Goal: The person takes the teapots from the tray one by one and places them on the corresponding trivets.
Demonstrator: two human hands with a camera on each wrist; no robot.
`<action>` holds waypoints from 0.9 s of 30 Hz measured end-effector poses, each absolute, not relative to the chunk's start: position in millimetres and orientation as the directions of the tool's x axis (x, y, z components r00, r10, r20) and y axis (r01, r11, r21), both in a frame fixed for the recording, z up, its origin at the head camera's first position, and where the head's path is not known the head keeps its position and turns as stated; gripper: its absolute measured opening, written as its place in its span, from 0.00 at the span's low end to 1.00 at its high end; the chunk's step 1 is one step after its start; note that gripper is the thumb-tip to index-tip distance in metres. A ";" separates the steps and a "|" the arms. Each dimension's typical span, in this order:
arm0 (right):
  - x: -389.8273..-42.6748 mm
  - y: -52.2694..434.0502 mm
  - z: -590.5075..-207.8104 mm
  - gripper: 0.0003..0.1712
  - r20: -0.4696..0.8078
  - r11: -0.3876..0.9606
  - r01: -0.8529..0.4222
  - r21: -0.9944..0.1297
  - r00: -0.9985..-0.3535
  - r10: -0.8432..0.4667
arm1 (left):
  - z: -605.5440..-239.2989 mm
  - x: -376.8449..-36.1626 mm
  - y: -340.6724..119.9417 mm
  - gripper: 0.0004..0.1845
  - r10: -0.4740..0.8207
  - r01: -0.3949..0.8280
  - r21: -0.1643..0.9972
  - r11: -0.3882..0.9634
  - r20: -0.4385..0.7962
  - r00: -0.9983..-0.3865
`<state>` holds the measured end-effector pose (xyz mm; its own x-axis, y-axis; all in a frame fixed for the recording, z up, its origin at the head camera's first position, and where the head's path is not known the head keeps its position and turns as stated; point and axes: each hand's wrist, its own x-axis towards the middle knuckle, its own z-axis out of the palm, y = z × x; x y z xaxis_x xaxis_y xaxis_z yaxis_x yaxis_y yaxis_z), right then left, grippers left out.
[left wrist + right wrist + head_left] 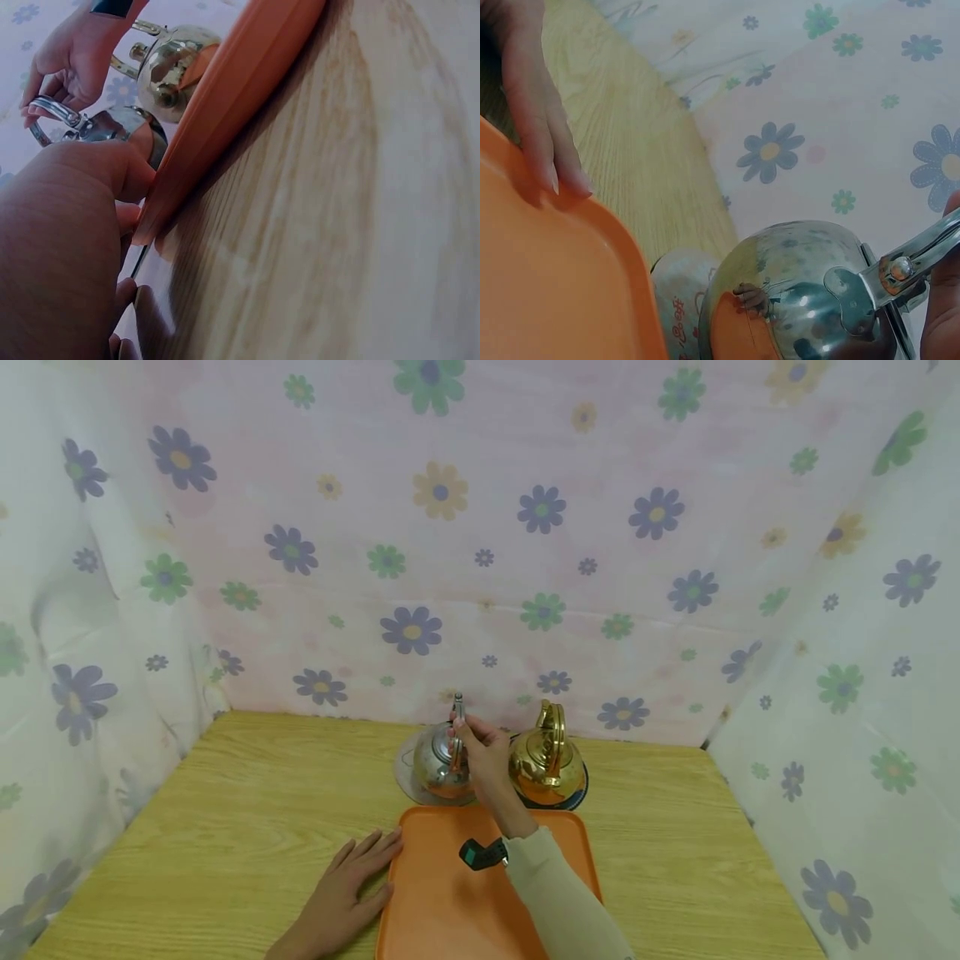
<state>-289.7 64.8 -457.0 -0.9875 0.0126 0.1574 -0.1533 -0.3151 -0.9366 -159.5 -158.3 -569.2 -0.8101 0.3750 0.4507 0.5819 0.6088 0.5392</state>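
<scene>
Already the right hand [480, 752] grips the silver kettle [441, 768] by its upright handle, behind the tray [450, 893]; polished steel looks rigid, slippery, possibly heavy. Left hand [348, 889] lies flat, steadying the tray.

Two kettles stand at twelve o'clock on the tabletop [225, 827]: one silver kettle [441, 766] and one gold kettle [546, 764]. Two round mats lie under them, one under each. One orange tray [442, 902] lies at six o'clock. Two hands show.

Gold kettle [546, 764], floral cloth backdrop [480, 527]
</scene>
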 end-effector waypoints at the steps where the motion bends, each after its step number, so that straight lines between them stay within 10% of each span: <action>1: -289.7 64.6 -457.2 0.17 0.154 -0.316 -0.150 -0.937 -0.988 0.012 | -569.5 -159.3 -158.2 0.27 0.376 0.583 0.537 0.610 0.452 -0.809; 27: -297.6 58.4 -468.0 0.17 0.112 -0.279 -0.103 -0.955 -0.994 -0.015 | -567.6 -157.8 -157.3 0.26 0.359 0.540 0.580 0.610 0.405 -0.841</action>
